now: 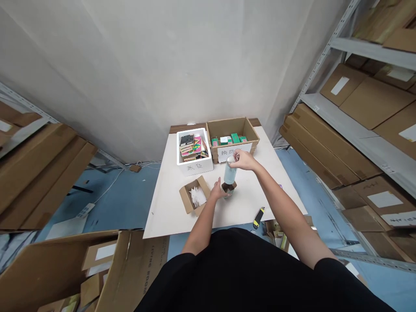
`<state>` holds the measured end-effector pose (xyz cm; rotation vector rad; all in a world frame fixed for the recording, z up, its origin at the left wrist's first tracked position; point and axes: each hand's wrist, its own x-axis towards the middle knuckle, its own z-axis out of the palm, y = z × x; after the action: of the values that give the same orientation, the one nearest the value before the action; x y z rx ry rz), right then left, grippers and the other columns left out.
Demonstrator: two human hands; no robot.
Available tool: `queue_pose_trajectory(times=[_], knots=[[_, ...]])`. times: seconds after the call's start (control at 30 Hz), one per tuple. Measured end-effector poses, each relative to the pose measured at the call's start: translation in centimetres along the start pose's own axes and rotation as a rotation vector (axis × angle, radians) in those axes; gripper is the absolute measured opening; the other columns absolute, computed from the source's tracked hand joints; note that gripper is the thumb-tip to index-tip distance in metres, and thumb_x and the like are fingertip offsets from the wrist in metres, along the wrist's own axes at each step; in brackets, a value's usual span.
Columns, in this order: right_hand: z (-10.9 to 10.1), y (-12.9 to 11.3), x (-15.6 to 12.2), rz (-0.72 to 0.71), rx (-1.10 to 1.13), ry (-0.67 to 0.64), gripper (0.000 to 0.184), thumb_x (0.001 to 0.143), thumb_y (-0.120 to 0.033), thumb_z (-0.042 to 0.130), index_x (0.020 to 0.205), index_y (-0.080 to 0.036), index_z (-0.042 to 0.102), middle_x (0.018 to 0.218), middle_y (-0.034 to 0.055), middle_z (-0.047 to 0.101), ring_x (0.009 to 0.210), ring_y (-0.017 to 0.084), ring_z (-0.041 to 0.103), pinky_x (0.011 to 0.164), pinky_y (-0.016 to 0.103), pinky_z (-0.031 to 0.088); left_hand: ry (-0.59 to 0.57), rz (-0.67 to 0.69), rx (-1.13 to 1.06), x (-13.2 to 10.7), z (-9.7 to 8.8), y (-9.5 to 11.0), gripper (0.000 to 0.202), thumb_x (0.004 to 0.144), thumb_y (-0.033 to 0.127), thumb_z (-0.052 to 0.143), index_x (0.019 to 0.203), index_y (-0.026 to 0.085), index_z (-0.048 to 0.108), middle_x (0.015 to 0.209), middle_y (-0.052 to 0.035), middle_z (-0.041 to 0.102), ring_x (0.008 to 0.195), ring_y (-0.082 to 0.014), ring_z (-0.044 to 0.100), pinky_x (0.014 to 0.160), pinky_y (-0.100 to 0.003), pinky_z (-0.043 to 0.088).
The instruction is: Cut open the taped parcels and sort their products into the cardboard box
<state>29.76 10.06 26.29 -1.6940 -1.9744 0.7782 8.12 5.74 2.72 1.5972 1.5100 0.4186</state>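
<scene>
Head view: outstretched right hand (244, 160) clamps a blue bottle's top (230, 160); left grip (217, 190) unclear.

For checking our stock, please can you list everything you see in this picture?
table: 1, white, centre
foam box: 1, white, far left on table
coloured small boxes: several, mixed colours, in foam box
cardboard box: 1, brown, far right on table
green small boxes: several, in cardboard box
open little box: 1, brown, near left on table
white paper: some, in open little box
bottle: 1, pale blue, between hands
box cutter: 1, yellow and black, near table edge
cartons: many, brown, on metal shelves, both sides
left hand: 1, on lower bottle
right hand: 1, on bottle top
</scene>
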Motion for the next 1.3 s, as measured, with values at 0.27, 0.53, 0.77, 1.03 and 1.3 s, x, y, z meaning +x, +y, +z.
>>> queue_pose_trajectory(times=[0.27, 0.53, 0.77, 1.03, 1.3], knots=[[-2.6, -0.9, 0.8, -0.079, 0.051, 0.036, 0.037, 0.067, -0.048, 0.081, 0.085, -0.022, 0.062, 0.086, 0.0000, 0.066, 0.079, 0.020, 0.060, 0.068, 0.028, 0.043, 0.114, 0.439, -0.400, -2.3, -6.5, 10.7, 0.101, 0.077, 0.047, 0.090, 0.165, 0.032, 0.043, 0.164, -0.0135, 0.050, 0.142, -0.0349, 0.054, 0.112, -0.047, 0.049], [-0.7, 2.3, -1.3, -0.105, 0.786, 0.002, 0.063, 0.078, -0.060, 0.082, 0.128, -0.024, 0.066, 0.106, 0.0062, 0.077, 0.103, 0.026, 0.072, 0.093, 0.042, 0.056, 0.322, 0.473, -0.615, -2.6, -10.2, 18.7, 0.143, 0.061, 0.048, 0.103, 0.173, 0.029, 0.016, 0.133, -0.0106, 0.069, 0.114, -0.0282, 0.070, 0.102, -0.041, 0.056], [2.5, 1.7, -3.7, -0.146, 0.986, -0.013, 0.125, 0.062, -0.045, 0.100, 0.167, -0.027, 0.035, 0.108, 0.0065, 0.079, 0.101, 0.029, 0.076, 0.091, 0.047, 0.063, 0.103, 0.557, -0.823, -1.6, -12.2, 20.4, 0.137, 0.067, 0.062, 0.096, 0.173, 0.031, 0.015, 0.142, -0.0129, 0.067, 0.129, -0.0304, 0.066, 0.112, -0.047, 0.051], [3.9, 0.6, -4.2, -0.171, 0.942, 0.085, 0.130, 0.069, -0.045, 0.094, 0.174, -0.034, 0.018, 0.128, 0.0089, 0.073, 0.111, 0.029, 0.073, 0.097, 0.047, 0.061, 0.015, 0.482, -0.760, -1.1, -12.4, 21.6, 0.107, 0.063, 0.055, 0.100, 0.153, 0.021, 0.051, 0.120, -0.0108, 0.077, 0.111, -0.0305, 0.074, 0.104, -0.049, 0.058], [3.9, 0.1, -4.8, -0.121, 0.914, 0.225, 0.141, 0.064, -0.043, 0.098, 0.175, -0.036, 0.011, 0.127, 0.0080, 0.072, 0.114, 0.031, 0.072, 0.103, 0.051, 0.059, 0.105, 0.414, -0.676, -1.5, -13.3, 22.2, 0.131, 0.068, 0.050, 0.100, 0.172, 0.022, 0.026, 0.111, -0.0087, 0.075, 0.105, -0.0269, 0.073, 0.100, -0.047, 0.059]])
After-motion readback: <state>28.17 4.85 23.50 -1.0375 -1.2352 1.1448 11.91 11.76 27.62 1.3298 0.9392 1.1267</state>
